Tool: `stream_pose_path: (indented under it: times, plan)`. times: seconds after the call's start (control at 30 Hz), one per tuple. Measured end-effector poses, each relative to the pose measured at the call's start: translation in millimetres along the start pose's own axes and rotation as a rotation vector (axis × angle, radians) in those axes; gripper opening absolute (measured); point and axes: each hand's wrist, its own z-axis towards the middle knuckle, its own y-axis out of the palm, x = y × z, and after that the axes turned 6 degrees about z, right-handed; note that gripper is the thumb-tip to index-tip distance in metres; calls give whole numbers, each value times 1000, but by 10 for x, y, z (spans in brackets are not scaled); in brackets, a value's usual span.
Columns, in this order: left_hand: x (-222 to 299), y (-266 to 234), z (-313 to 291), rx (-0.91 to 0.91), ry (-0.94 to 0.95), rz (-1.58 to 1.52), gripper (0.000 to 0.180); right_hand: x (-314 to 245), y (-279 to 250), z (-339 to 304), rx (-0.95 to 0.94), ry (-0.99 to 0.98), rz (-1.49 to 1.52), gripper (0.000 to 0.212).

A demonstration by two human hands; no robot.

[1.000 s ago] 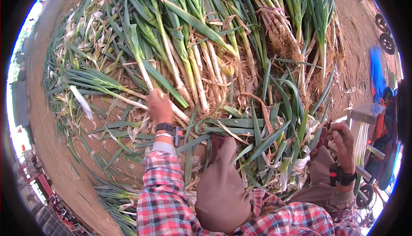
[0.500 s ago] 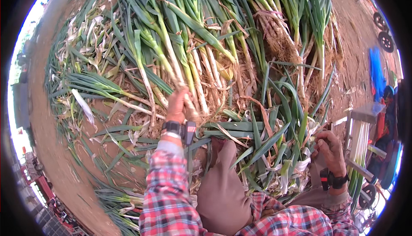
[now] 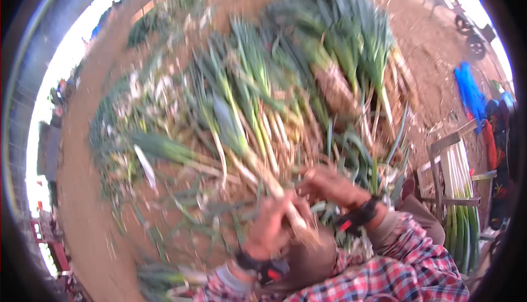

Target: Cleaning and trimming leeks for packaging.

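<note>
White stalk (image 3: 267, 177) slants through the curled left hand (image 3: 269, 224).

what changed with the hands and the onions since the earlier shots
The left hand has drawn a long green onion inward and grips it near the root end. The right hand has swung leftward, close to that stalk; blur hides whether they touch. The root-heavy bundle still lies farther off.

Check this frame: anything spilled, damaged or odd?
Loose leaf scraps look untidy, strewn across soil left of the roughly aligned stalks; one pale strip stands out brightly. Blur could hide finer damage, including on the stalk in the left hand.
</note>
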Motion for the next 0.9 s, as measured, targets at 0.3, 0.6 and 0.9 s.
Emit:
stream_pose_path:
  times: [0.3, 0.6, 0.9]
  plan:
    - [-357, 866, -973, -139, -164, 207, 37, -62, 415, -926, -174, -166, -140, 48]
    - [37, 640, -230, -208, 212, -361, 52, -283, 564, -2220, -310, -331, -221, 63]
    - [356, 1665, -612, 94, 614, 906, 35, -104, 153, -2661, -119, -471, -462, 51]
